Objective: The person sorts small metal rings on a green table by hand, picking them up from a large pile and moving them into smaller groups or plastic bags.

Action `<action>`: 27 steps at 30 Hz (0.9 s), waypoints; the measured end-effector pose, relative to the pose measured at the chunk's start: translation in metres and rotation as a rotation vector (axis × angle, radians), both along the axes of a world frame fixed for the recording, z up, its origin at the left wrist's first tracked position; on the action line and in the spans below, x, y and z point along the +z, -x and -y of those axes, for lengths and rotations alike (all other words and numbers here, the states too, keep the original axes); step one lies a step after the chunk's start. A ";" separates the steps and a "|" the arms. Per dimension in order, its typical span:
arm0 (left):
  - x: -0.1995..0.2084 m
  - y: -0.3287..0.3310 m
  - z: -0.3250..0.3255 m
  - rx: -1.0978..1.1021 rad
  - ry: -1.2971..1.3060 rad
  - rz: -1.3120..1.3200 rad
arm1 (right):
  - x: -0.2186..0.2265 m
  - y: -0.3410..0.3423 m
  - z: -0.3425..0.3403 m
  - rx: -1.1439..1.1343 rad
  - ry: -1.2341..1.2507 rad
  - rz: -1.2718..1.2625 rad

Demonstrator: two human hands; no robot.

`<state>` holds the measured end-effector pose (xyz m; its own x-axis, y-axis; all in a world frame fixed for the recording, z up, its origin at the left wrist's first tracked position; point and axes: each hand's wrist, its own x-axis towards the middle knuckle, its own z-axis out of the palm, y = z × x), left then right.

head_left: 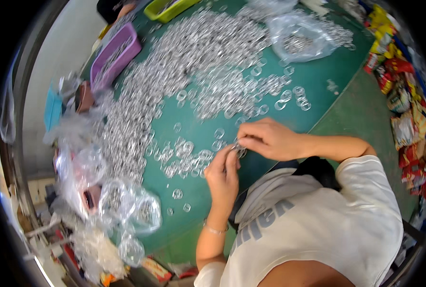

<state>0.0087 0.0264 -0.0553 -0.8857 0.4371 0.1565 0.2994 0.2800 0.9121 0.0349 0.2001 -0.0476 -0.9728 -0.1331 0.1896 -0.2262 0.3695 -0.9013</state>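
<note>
My left hand [222, 174] and my right hand [266, 138] meet at the near edge of the green table. Fingers of both are pinched around small shiny rings [240, 152], which look clear or silvery. How the rings are joined is too small to make out. Just left of my hands lies a loose cluster of similar rings [189, 158]. Beyond my fingers spreads another batch of rings [222, 93], and behind it a big dense heap [203, 43] curves across the table.
A purple basket [135, 47] and a yellow-green basket [161, 14] hold more pieces at the back. Clear bags [313, 40] with rings lie at the far right, others [146, 213] at the left edge. Colourful packets [406, 124] line the right side. Part of another person [112, 8] shows at top left.
</note>
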 end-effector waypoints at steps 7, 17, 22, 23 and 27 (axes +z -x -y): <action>-0.008 -0.003 0.002 -0.029 -0.041 0.259 | 0.030 -0.025 -0.115 -0.658 -0.167 -0.181; -0.015 -0.006 -0.004 -0.136 0.079 0.340 | -0.015 -0.019 -0.335 -1.187 -0.701 -0.189; -0.023 -0.008 0.019 -0.003 0.149 0.180 | 0.014 -0.010 -0.200 -0.957 -0.217 -0.310; -0.022 -0.009 0.023 0.020 0.216 0.123 | 0.017 -0.012 -0.169 -0.898 -0.151 -0.283; -0.023 -0.004 0.033 0.125 0.342 -0.106 | 0.007 -0.001 -0.067 -0.312 -0.260 -0.161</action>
<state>0.0131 -0.0067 -0.0784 -0.9223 0.3693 0.1142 0.3316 0.6038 0.7249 0.0363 0.2671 -0.0408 -0.9348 0.0993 0.3410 -0.1976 0.6525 -0.7316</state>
